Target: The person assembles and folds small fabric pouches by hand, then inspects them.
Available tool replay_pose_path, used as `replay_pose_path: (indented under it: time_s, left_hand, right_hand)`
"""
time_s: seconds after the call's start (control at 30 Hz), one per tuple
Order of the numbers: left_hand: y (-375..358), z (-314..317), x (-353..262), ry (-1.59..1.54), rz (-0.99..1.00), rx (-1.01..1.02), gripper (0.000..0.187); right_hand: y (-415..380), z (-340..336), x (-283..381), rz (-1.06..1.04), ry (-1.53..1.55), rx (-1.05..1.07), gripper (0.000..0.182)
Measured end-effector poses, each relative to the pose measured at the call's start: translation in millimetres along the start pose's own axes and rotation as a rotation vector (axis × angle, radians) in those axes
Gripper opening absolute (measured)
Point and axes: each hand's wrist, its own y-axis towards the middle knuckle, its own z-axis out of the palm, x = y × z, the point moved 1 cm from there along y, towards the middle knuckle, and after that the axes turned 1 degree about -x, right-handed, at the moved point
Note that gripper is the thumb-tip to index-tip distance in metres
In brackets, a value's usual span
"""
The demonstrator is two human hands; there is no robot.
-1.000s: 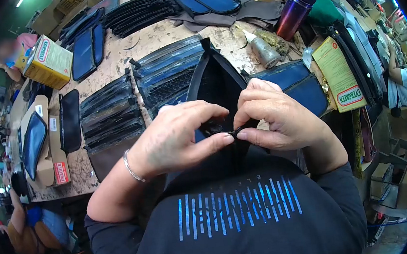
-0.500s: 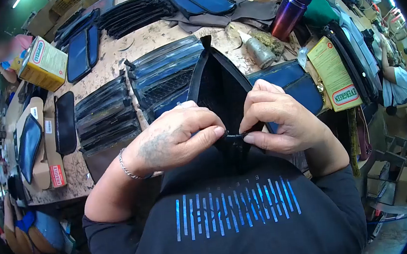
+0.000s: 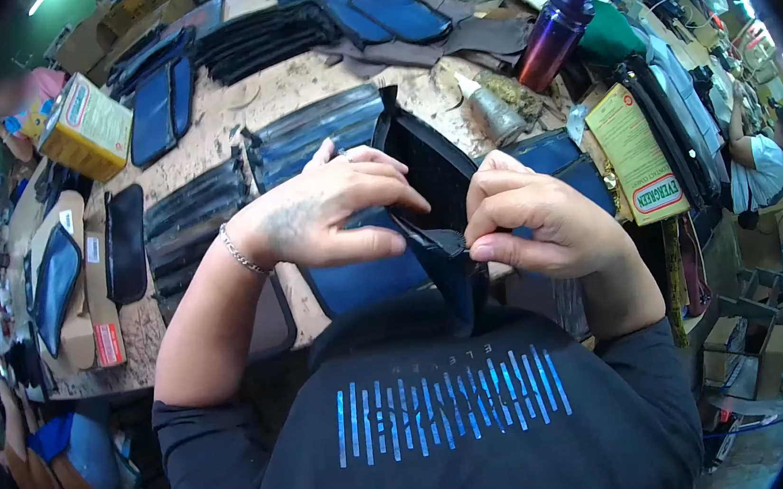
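A dark pouch [image 3: 460, 285] with black zipper-like edges stands upright in front of my chest, its mouth spread and its dark inside showing. My right hand [image 3: 537, 220] pinches the near corner of its edge between thumb and forefinger. At the pouch's left edge, my left hand [image 3: 336, 214] has thumb and fingers apart, the fingertips right beside the mouth. Behind my left hand lie flat blue panels with black strips [image 3: 312, 124] on the table. Another blue panel [image 3: 356, 272] shows below my left wrist.
The worktable [image 3: 288, 79] holds a stack of black pieces [image 3: 265, 38], a purple bottle [image 3: 558, 36], a glue bottle [image 3: 495, 109], a yellow tin [image 3: 85, 129] and an Evergreen tin [image 3: 635, 152]. At the left sits a cardboard piece [image 3: 81, 315]. Co-workers are at both sides.
My left hand has let go of the pouch's near edge, its fingers spreading and shifting left. The pouch has turned slightly, while my right hand keeps its pinch.
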Motion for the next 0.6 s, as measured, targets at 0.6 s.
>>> replay_pose_path:
  time_s: [0.6]
  left_hand:
    - [-4.4, 39.2, 21.4, -0.194, -0.473, -0.048, 0.016]
  right_hand:
    - [1.9, 38.7, -115.6, 0.478, 0.766, 0.071, 0.027]
